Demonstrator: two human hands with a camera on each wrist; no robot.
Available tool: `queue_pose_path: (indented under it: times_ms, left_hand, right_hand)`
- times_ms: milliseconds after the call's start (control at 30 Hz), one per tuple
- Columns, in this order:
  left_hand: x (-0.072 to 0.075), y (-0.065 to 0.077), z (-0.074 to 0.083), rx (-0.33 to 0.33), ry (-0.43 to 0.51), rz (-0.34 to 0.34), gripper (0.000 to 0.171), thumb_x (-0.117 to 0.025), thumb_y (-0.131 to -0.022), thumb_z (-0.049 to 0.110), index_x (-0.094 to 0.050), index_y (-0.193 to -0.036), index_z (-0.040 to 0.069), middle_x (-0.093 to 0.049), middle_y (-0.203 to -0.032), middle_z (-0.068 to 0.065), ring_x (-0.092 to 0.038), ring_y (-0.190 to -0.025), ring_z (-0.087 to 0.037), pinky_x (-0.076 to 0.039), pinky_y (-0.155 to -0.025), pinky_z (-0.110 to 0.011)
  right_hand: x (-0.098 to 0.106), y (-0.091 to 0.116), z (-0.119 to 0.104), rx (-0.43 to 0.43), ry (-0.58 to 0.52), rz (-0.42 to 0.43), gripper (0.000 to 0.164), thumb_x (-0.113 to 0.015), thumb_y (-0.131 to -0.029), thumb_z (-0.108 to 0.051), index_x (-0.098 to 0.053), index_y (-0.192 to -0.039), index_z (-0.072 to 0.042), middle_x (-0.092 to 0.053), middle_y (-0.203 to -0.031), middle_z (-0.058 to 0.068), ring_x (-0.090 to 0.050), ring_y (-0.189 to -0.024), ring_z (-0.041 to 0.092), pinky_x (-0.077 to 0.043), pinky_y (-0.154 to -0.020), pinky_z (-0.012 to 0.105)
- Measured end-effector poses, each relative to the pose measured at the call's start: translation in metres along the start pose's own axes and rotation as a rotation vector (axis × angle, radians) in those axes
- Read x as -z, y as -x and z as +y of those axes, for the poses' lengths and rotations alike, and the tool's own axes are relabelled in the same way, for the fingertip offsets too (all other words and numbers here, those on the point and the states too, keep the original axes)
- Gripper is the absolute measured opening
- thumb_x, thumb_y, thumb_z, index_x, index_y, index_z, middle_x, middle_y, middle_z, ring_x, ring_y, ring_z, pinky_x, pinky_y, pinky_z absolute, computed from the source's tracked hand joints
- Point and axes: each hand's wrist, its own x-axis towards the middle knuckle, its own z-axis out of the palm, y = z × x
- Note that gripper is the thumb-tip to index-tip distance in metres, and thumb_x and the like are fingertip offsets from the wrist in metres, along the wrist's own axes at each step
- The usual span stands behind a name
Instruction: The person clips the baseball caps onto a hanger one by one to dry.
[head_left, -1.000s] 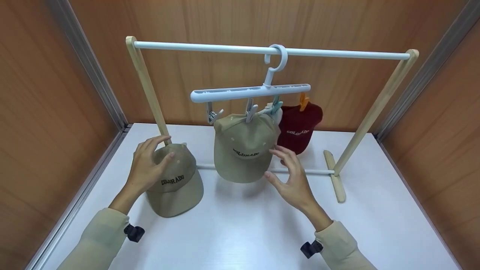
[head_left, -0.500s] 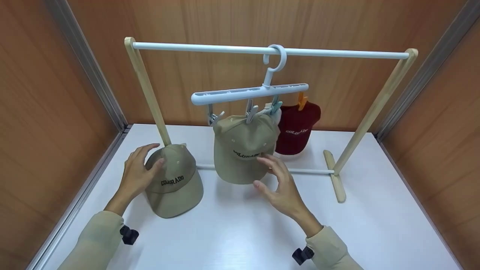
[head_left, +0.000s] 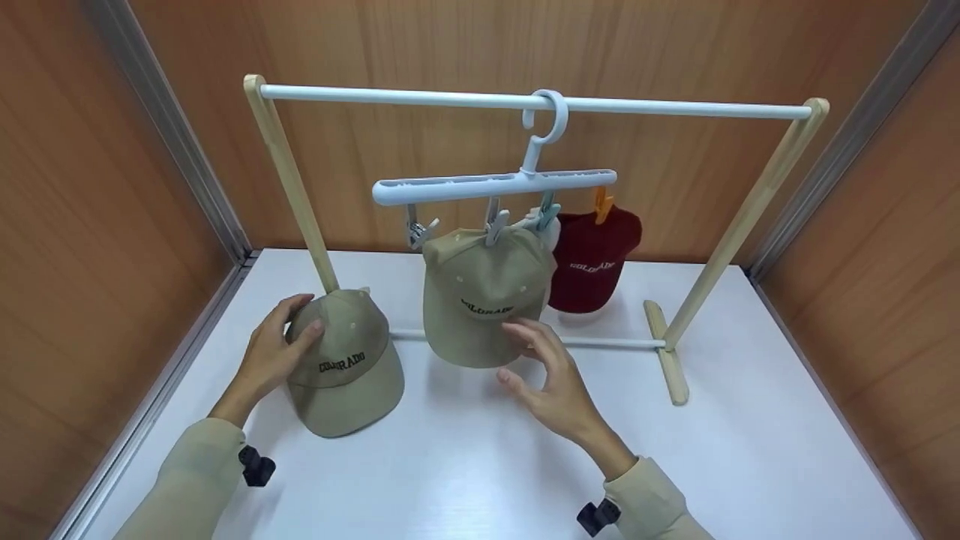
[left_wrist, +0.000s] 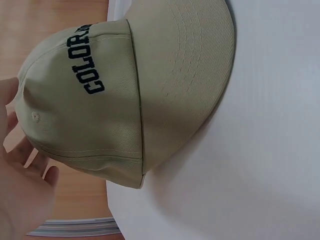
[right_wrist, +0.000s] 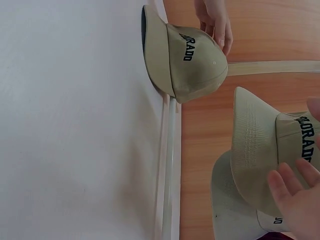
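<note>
My left hand (head_left: 274, 349) rests against the rear left of an olive baseball cap (head_left: 367, 394) lettered COLORADO, which sits on the table. In the left wrist view its thumb touches the crown and its loosely bent fingers (left_wrist: 37, 162) lie behind. A second olive baseball cap (head_left: 457, 330) hangs by a grey clip (head_left: 496, 225) from a pale blue hanger (head_left: 450, 189). My right hand (head_left: 555, 386) is in front of that cap's lower right side, fingers spread and loosely bent; whether they touch it I cannot tell.
A maroon cap (head_left: 589, 285) hangs from an orange clip (head_left: 602, 206). A whitish cap (right_wrist: 227, 200), mostly hidden, hangs behind the olive one by a teal clip (head_left: 550, 212). An unused clip (head_left: 417, 232) is at left. The wooden rack (head_left: 701, 236) stands before wood-grain walls.
My left hand has shifted down and left along the crown of the table cap. My right hand has moved left and slightly down, across the front of the hanging olive cap.
</note>
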Motion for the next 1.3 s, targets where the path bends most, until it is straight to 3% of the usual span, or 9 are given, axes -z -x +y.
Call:
queue_pose_path:
  times_ms: [267,467,667,800,1033,1300]
  left_hand:
    - [-0.002,-0.004,-0.006,0.081,0.079,-0.048,0.069,-0.054,-0.109,0.053,-0.032,-0.164,0.017,-0.047,-0.157,-0.025,-0.040,-0.149,-0.047,-0.029,-0.121,-0.070]
    - [-0.009,-0.001,-0.005,0.106,0.128,-0.015,0.066,-0.053,-0.109,0.054,-0.035,-0.162,0.018,-0.052,-0.139,-0.020,-0.053,-0.132,-0.040,-0.041,-0.114,-0.065]
    - [-0.013,0.003,-0.001,0.120,0.131,0.026,0.064,-0.051,-0.109,0.056,-0.040,-0.158,0.017,-0.054,-0.125,-0.017,-0.054,-0.118,-0.033,-0.044,-0.108,-0.058]
    - [-0.016,0.008,0.004,0.123,0.142,0.042,0.060,-0.051,-0.110,0.054,-0.043,-0.155,0.016,-0.056,-0.121,-0.017,-0.053,-0.113,-0.032,-0.043,-0.106,-0.055]
    - [-0.016,0.022,0.018,0.131,0.152,0.081,0.056,-0.053,-0.110,0.052,-0.047,-0.151,0.015,-0.059,-0.123,-0.017,-0.055,-0.119,-0.032,-0.042,-0.113,-0.060]
    - [-0.016,0.034,0.037,0.123,0.141,0.125,0.048,-0.053,-0.111,0.048,-0.053,-0.145,0.015,-0.060,-0.118,-0.013,-0.053,-0.113,-0.027,-0.044,-0.108,-0.052]
  right_hand:
    - [-0.008,0.001,-0.002,-0.034,-0.070,-0.011,0.058,-0.081,-0.095,-0.011,-0.058,-0.149,-0.015,-0.055,-0.149,0.003,-0.060,-0.130,0.031,-0.054,-0.108,0.046]
    - [-0.018,0.002,0.000,-0.064,-0.135,-0.109,0.058,-0.079,-0.097,-0.011,-0.055,-0.150,-0.007,-0.055,-0.150,0.008,-0.059,-0.133,0.031,-0.052,-0.111,0.042]
    - [-0.026,0.001,0.002,-0.100,-0.168,-0.181,0.058,-0.077,-0.100,-0.020,-0.054,-0.151,-0.005,-0.055,-0.150,0.009,-0.059,-0.134,0.028,-0.051,-0.112,0.042]
    - [-0.028,0.000,0.003,-0.100,-0.179,-0.208,0.057,-0.076,-0.100,-0.018,-0.054,-0.151,-0.006,-0.055,-0.151,0.008,-0.059,-0.135,0.026,-0.050,-0.113,0.043]
    - [-0.029,-0.001,0.002,-0.090,-0.213,-0.243,0.056,-0.076,-0.100,-0.014,-0.053,-0.151,-0.006,-0.055,-0.151,0.010,-0.059,-0.136,0.028,-0.049,-0.114,0.045]
    - [-0.023,-0.001,0.001,-0.073,-0.231,-0.267,0.056,-0.075,-0.100,-0.011,-0.053,-0.151,-0.004,-0.055,-0.151,0.012,-0.058,-0.136,0.029,-0.049,-0.114,0.045]
